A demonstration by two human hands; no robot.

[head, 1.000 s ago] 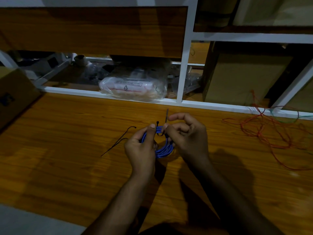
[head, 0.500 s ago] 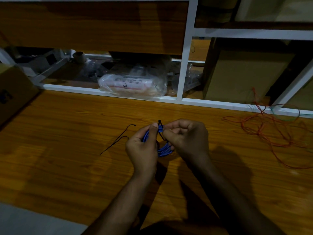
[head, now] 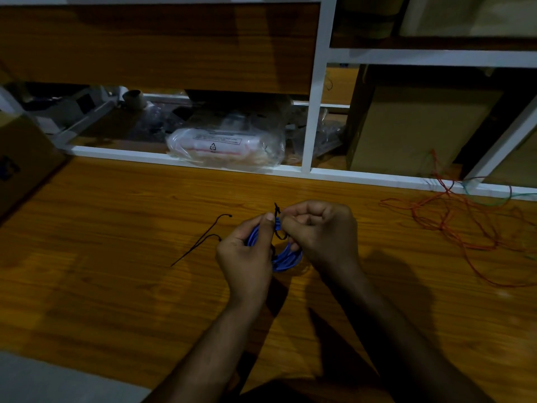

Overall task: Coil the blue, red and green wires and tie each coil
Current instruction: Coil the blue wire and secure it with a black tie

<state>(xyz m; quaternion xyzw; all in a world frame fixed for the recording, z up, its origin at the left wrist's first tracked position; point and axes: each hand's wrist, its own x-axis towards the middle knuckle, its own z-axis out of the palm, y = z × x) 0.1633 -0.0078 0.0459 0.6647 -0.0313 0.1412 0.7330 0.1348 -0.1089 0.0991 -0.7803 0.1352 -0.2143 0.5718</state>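
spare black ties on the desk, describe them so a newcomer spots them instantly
On the wooden desk, look just left of the left hand. The spare black ties lie there untouched: thin, dark strands, unlike the blue coil or red wire.

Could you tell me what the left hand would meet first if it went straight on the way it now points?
Probably the shelf's white bottom rail; the left hand points up-table over bare wood.

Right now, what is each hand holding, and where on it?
Left hand grips the blue coil at its upper left side. Right hand pinches the black tie wrapped round the coil's top.
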